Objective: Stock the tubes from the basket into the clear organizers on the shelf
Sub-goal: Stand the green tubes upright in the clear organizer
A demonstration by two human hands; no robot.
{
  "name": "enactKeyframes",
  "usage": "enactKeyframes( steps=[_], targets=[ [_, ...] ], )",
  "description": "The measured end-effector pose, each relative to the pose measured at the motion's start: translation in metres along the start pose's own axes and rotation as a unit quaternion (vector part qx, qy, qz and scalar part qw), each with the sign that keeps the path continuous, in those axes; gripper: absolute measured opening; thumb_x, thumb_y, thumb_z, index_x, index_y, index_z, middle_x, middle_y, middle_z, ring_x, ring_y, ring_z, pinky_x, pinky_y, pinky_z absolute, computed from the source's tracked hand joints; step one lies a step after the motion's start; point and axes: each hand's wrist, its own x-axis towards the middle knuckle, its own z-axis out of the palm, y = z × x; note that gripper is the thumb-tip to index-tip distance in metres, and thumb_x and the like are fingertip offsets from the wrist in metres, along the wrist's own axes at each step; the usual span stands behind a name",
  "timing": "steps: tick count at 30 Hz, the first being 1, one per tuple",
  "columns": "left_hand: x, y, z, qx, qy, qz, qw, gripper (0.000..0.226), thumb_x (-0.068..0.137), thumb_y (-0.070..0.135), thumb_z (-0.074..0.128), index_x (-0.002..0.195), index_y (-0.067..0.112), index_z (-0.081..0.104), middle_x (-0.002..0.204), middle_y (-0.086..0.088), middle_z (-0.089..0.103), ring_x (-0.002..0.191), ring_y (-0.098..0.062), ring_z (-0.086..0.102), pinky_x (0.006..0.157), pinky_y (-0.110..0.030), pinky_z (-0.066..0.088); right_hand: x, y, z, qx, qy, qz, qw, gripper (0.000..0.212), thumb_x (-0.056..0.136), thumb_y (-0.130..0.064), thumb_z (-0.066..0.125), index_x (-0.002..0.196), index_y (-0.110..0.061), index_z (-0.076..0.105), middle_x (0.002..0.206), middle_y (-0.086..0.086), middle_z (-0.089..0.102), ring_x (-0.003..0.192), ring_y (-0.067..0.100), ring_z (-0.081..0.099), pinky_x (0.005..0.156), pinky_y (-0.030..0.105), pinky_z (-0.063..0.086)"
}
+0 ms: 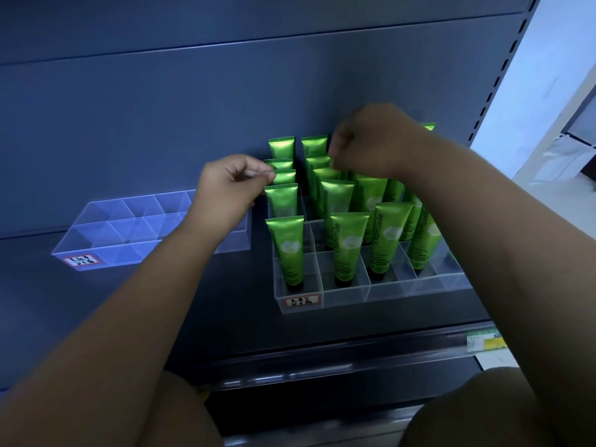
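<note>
Several green tubes (286,250) labelled Chamomile stand cap-down in a clear organizer (345,293) on the right of the dark shelf. My left hand (225,188) pinches the crimped top of a green tube (283,177) in the organizer's left column. Over the back rows, my right hand (371,143) has its fingers curled at the top of another tube (317,146); what it holds is hidden. A second clear organizer (106,233) on the left holds no tubes. The basket is out of sight.
The shelf's dark back panel (193,108) rises right behind the organizers. Along the front edge runs a price rail with a yellow tag (487,343). A perforated upright (496,75) bounds the shelf on the right. Both organizers carry red-bordered labels.
</note>
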Motion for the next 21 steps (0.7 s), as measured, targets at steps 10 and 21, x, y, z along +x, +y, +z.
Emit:
enactKeyframes(
  steps=[10,21],
  targets=[
    [-0.007,0.011,-0.011,0.023,0.005,0.015,1.0,0.021,0.091,0.007,0.075,0.11,0.011,0.072,0.091,-0.001,0.073,0.077,0.001,0.065,0.073,-0.015,0.052,-0.03,-0.023,-0.007,-0.066,0.115,0.009,0.991,0.021,0.089,-0.03,0.055,0.102,-0.02,0.068,0.102,0.007,0.068,0.098,0.035,0.062,0.069,0.034,0.047],
    [-0.089,0.048,-0.078,0.432,0.154,0.134,0.878,0.05,0.1,0.05,0.045,0.136,0.02,0.061,0.146,0.001,0.058,0.145,-0.03,0.04,0.115,-0.058,0.034,-0.077,-0.108,0.019,0.018,0.19,-0.076,0.979,0.054,0.101,-0.053,0.038,0.135,-0.014,0.056,0.137,0.009,0.058,0.133,0.032,0.048,0.103,0.044,0.045]
  ],
)
